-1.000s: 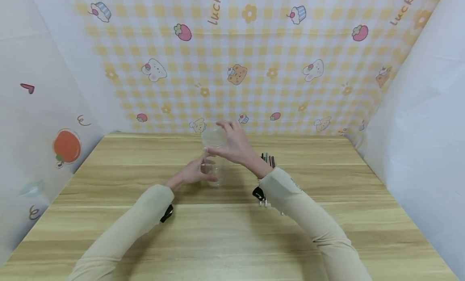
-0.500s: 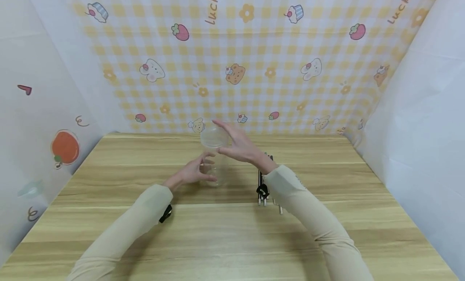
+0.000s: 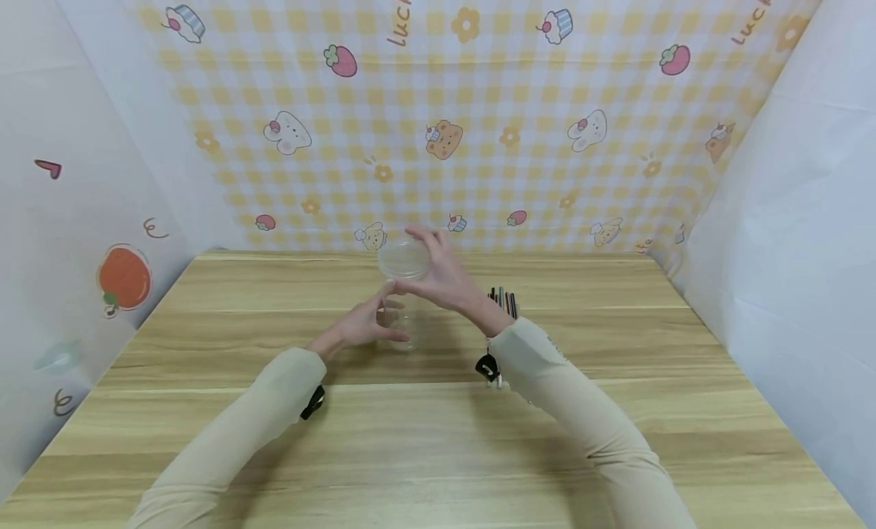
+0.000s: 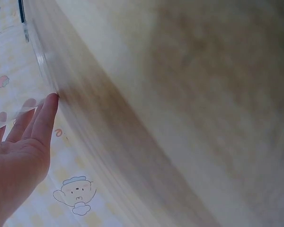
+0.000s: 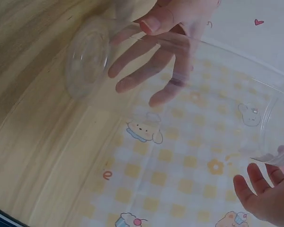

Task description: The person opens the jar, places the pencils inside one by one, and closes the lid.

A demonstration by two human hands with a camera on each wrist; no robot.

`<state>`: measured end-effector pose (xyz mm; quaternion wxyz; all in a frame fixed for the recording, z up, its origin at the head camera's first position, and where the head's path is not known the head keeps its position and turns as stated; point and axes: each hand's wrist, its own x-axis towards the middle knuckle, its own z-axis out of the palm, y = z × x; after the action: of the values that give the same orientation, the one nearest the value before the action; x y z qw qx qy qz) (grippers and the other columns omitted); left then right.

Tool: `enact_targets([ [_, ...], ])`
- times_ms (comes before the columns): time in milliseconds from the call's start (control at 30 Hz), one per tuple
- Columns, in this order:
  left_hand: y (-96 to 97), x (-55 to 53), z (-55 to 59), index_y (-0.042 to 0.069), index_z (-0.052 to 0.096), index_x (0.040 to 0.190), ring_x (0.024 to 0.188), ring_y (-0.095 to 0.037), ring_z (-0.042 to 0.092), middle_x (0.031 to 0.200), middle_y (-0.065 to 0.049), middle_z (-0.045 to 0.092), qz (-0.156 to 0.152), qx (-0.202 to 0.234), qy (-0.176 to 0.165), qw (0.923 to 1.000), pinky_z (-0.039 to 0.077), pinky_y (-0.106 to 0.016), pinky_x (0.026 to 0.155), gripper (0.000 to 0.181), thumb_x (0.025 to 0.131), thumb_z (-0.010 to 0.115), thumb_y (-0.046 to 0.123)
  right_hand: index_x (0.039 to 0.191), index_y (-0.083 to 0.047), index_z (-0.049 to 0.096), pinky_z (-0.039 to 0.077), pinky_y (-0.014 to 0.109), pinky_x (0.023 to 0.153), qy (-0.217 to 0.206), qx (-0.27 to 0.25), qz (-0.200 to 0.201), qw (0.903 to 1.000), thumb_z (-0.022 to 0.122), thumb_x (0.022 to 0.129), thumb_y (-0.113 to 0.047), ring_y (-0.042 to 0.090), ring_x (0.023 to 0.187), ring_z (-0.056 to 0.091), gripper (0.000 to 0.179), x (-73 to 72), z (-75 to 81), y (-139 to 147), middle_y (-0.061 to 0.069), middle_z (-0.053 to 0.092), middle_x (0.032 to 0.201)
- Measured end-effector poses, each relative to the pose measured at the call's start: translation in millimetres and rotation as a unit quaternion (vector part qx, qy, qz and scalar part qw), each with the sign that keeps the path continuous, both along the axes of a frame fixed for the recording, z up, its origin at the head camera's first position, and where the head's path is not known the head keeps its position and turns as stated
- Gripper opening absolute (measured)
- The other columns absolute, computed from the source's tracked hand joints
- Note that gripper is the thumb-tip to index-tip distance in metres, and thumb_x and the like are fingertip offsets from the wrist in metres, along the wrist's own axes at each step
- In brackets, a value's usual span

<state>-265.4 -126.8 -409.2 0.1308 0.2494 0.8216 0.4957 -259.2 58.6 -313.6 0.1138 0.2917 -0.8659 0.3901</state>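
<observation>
A tall clear plastic jar [image 3: 411, 316] stands upright on the table, its round base [image 5: 87, 59] seen in the right wrist view. My left hand [image 3: 359, 322] grips the jar low from the left, fingers showing through the clear wall in the right wrist view. At the top, my right hand [image 3: 445, 274] holds the clear lid [image 3: 402, 261] from the right, with its thumb at the near side and fingers round the far side. In the left wrist view only part of the left hand [image 4: 21, 156] shows.
Several slim pencils or pens [image 3: 503, 299] lie on the wooden table [image 3: 411, 453] to the right, partly hidden under the right forearm. A yellow checked cloth [image 3: 506, 96] hangs behind the table, with white sheets at both sides.
My right hand has turned at the lid, its thumb swinging to the right and then back to the left. The left hand and the jar have stayed in place.
</observation>
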Motion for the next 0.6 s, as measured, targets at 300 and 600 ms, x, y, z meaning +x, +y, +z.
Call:
enact_targets([
  [300,0.6,2.1,3.5,0.015,0.027,0.132,0.114,-0.031,0.042,0.127,-0.018,0.043,0.018,-0.023,-0.01,0.9995,0.03,-0.05,0.095,0.082,0.068,0.077,0.025,0.134,-0.006,0.034,0.037,0.029,0.09,0.012,-0.039,0.069,0.9968,0.076,0.069,-0.018,0.017,0.109,0.04,0.079,-4.2,-0.5,12,0.008,0.043,0.127],
  [600,0.7,2.5,4.5,0.01,0.026,0.133,0.114,-0.034,0.041,0.127,-0.021,0.042,0.008,-0.018,-0.014,0.9997,0.029,-0.052,0.095,0.082,0.069,0.076,0.023,0.139,-0.021,0.025,0.034,0.039,0.093,-0.063,-0.059,0.106,0.9906,0.063,0.076,-0.02,0.019,0.119,0.035,0.074,-2.5,-1.9,14,-0.001,0.028,0.14],
])
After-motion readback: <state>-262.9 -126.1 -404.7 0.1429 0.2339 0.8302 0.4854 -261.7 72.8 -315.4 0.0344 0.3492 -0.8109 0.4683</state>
